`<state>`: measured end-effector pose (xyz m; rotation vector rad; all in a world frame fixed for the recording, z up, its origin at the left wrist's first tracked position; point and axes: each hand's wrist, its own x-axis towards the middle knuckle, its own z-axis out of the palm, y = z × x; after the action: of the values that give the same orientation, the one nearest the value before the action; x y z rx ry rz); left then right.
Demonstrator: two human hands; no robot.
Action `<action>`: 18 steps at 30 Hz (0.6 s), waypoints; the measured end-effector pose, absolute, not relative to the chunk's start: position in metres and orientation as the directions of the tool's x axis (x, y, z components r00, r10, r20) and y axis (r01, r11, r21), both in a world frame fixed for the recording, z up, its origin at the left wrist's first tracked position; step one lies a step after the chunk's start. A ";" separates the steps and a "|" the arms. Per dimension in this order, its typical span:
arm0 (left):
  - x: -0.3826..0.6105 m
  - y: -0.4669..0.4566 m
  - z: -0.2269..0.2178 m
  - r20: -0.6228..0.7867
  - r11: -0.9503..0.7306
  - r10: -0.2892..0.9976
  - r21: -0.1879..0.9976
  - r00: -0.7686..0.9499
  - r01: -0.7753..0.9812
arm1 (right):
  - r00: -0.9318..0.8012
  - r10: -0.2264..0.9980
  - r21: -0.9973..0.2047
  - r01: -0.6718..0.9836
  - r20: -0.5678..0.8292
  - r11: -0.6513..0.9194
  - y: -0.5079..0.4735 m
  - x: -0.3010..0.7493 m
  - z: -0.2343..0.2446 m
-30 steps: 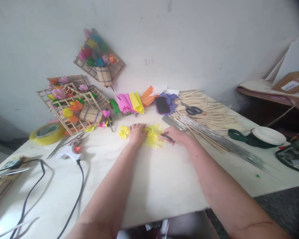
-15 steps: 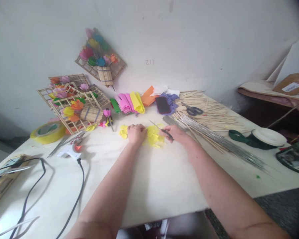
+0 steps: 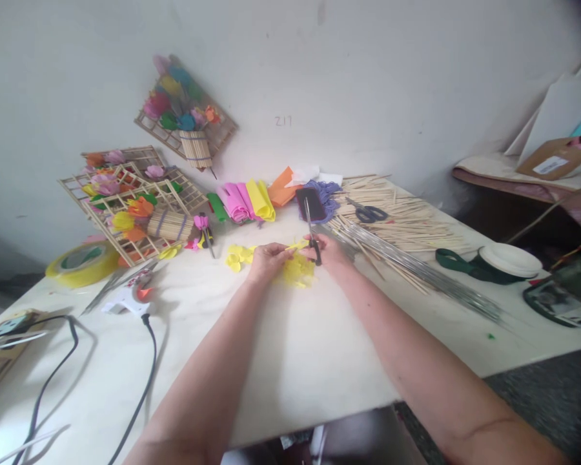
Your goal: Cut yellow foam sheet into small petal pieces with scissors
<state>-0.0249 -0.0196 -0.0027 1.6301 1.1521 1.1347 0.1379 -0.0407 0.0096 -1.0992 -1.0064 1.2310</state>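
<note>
My right hand (image 3: 330, 250) grips small black-handled scissors (image 3: 310, 226), blades pointing up and away. My left hand (image 3: 267, 259) pinches a yellow foam piece (image 3: 295, 246) that reaches toward the scissors. Both hands hover over a heap of yellow foam cut-outs (image 3: 297, 271) on the white table (image 3: 290, 349). More yellow petals (image 3: 237, 257) lie just left of my left hand.
Behind lie rolled foam sheets (image 3: 246, 199), a phone (image 3: 311, 203), larger scissors (image 3: 368, 213) on bamboo sticks (image 3: 407, 223), metal wires (image 3: 426, 278). At left are stick frames with foam flowers (image 3: 135, 216), a yellow tape roll (image 3: 81, 263), a glue gun (image 3: 128, 298) and cables. Green tape (image 3: 494, 265) sits right.
My right hand lifted the scissors from lying flat on the petals and turned the blades upright. My left hand rose off the pile, pinching a yellow piece. The camera shifted slightly.
</note>
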 end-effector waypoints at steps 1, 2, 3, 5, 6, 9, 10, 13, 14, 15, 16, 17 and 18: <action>-0.024 -0.021 -0.002 0.202 -0.242 0.962 0.944 0.185 0.226 | 0.101 0.995 -0.978 -0.208 0.000 0.021 -0.041 0.137 0.010; -0.024 -0.022 -0.002 0.197 -0.239 0.962 0.944 0.191 0.229 | 0.119 0.993 -0.977 -0.210 0.003 0.028 -0.042 0.136 0.011; -0.023 -0.022 -0.002 0.192 -0.235 0.962 0.943 0.196 0.233 | 0.134 0.991 -0.978 -0.204 0.004 0.032 -0.042 0.136 0.012; -0.023 -0.023 -0.002 0.179 -0.227 0.962 0.944 0.206 0.238 | 0.152 0.988 -0.981 -0.188 0.010 0.039 -0.043 0.135 0.013; -0.023 -0.024 -0.001 0.169 -0.219 0.962 0.947 0.215 0.234 | 0.153 0.988 -0.983 -0.181 0.013 0.040 -0.043 0.135 0.013; -0.023 -0.026 0.001 0.135 -0.182 0.953 0.971 0.271 0.156 | 0.141 0.990 -0.985 -0.163 0.026 0.049 -0.044 0.136 0.013; -0.023 -0.026 0.001 0.129 -0.168 0.948 0.979 0.292 0.114 | 0.132 0.991 -0.987 -0.151 0.036 0.056 -0.044 0.137 0.013; -0.025 -0.026 0.002 0.121 -0.132 0.941 0.991 0.315 0.014 | 0.080 0.994 -0.992 -0.096 0.073 0.081 -0.045 0.138 0.013; -0.026 -0.025 0.001 0.121 -0.126 0.942 0.992 0.312 -0.003 | 0.059 0.995 -0.994 -0.075 0.079 0.083 -0.046 0.138 0.013; -0.027 -0.024 0.001 0.122 -0.122 0.943 0.992 0.308 -0.018 | 0.042 0.996 -0.995 -0.056 0.079 0.082 -0.046 0.138 0.013; -0.028 -0.022 0.000 0.122 -0.119 0.944 0.992 0.307 -0.031 | 0.030 0.997 -0.996 -0.039 0.077 0.078 -0.046 0.138 0.012; -0.029 -0.021 0.000 0.121 -0.114 0.943 0.993 0.310 -0.043 | 0.025 0.997 -0.997 -0.023 0.074 0.074 -0.046 0.138 0.012; -0.030 -0.020 0.000 0.116 -0.105 0.941 0.993 0.317 -0.051 | 0.027 0.997 -0.997 -0.011 0.074 0.074 -0.046 0.139 0.012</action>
<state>-0.0300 -0.0204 -0.0005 1.4019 0.8871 1.0583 0.1387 -0.0456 0.0119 -1.1585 -1.2150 1.1408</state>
